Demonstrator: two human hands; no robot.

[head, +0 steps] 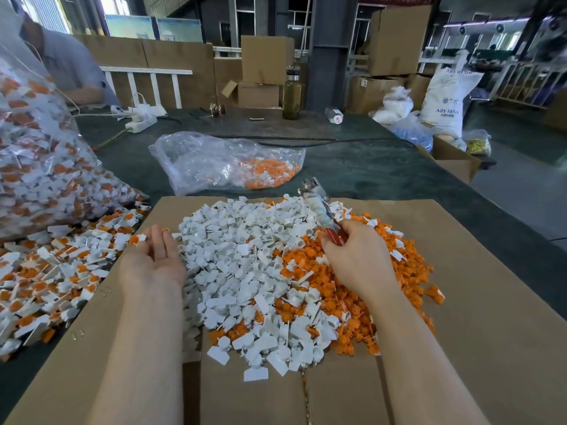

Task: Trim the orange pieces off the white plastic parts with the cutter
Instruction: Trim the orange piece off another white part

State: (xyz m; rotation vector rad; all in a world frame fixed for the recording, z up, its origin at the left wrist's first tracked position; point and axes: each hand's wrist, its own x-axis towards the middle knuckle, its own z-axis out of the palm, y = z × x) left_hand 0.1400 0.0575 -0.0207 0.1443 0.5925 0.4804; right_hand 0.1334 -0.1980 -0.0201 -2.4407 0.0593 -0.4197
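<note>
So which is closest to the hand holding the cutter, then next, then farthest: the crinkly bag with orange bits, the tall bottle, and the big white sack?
From the right hand:
1. The crinkly bag, just beyond the piles, ahead and left.
2. The tall bottle, at the table's far edge.
3. The white sack, far right, off the table.

The right grip [357, 256] is holding the cutter [322, 213] by its red handles, the metal tip pointing up and away over the heap. The left grip [155, 259] is lying palm up with straight, relaxed fingers, holding nothing. Between the two grips a pile of white parts [245, 265] is resting on flattened cardboard [491, 317]. Under and beyond the right grip, orange pieces [368, 305] are spreading out. Left of the left grip, untrimmed parts [52, 280] are spilling from a big clear bag [40, 161]. Beyond both grips a smaller bag [221, 162] is lying on the dark counter [383, 173].
</note>
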